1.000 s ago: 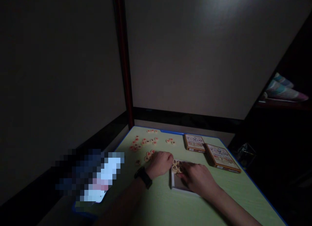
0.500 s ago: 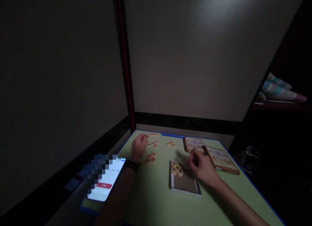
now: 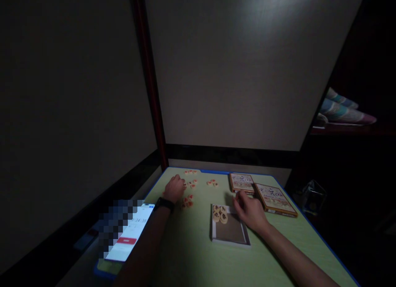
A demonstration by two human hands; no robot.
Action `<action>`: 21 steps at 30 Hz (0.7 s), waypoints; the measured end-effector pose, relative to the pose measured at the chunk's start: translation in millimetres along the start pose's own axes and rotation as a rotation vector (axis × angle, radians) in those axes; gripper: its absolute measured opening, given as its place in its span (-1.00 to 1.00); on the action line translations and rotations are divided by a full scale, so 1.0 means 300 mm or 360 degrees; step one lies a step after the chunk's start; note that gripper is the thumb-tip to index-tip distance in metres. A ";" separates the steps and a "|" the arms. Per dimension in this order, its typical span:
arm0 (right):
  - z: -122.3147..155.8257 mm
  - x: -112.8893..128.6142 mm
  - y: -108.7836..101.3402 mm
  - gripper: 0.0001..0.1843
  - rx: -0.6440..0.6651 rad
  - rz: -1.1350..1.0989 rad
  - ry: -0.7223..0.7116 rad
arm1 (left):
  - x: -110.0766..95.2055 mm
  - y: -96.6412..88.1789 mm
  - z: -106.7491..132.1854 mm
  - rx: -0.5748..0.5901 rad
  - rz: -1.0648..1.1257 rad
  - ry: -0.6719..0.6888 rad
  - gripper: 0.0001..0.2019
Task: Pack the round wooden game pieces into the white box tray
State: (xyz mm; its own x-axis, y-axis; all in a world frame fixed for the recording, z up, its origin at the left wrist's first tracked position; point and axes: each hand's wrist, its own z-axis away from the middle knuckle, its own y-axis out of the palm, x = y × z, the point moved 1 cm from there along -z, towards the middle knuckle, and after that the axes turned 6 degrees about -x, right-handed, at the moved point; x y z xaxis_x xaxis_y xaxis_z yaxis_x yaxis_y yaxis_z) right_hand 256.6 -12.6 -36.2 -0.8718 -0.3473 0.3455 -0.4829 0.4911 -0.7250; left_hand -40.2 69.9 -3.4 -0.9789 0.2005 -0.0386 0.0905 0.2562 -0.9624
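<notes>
At the near left of a pale green desk (image 3: 198,237), we see a phone (image 3: 131,233) with a lit display of digits, probably propped or laid there so that it can be read beside the work. Near the middle lies a shallow open box (image 3: 233,233), its far left corner filled by four dark-marked round pieces (image 3: 224,218), grouped snugly, we judge, to leave the remaining floor free. The box sits between both hands, seemingly for easy reach from either side.

The right hand (image 3: 249,210) hangs at the box's far right corner, fingers loosely half-curled; we see nothing in it, but its palm is hidden, so we cannot tell whether it is empty. Farther left, beside the nearest cluster of red-marked pieces (image 3: 189,204), the left hand (image 3: 175,188), a dark watch (image 3: 166,204) at its wrist, reaches low over the desk with its fingers bent downward. Its fingertips are hidden, and we cannot tell whether they grip a piece.

To the right, two printed boxes (image 3: 275,198) lie flat side by side, apparently set aside from the loose pieces. Beyond the hands, more pieces (image 3: 213,181) lie in small clusters, with a short row (image 3: 190,171) near the far edge. A plain wall (image 3: 232,72) rises behind; striped cloth (image 3: 346,111) rests at far right.
</notes>
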 end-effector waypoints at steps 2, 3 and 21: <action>-0.001 -0.001 -0.001 -0.71 0.0008 0.0051 -0.0009 | 0.002 -0.003 -0.005 0.0036 -0.0050 -0.0015 -0.79; -0.002 -0.002 -0.002 -0.71 0.0012 0.0080 -0.0006 | 0.003 -0.004 -0.007 0.0047 -0.0061 -0.0018 -0.79; -0.008 0.010 -0.021 -0.68 0.0067 0.0182 0.0014 | -0.062 -0.004 -0.064 0.0095 0.0073 0.0268 -0.69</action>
State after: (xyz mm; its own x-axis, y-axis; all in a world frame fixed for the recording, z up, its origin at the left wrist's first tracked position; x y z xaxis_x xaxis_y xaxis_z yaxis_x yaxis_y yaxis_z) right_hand 256.8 -14.6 -29.2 -0.9218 -0.2836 0.2642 -0.3765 0.4928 -0.7845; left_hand -18.5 84.1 3.7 -0.9290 0.3677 -0.0420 0.1183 0.1876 -0.9751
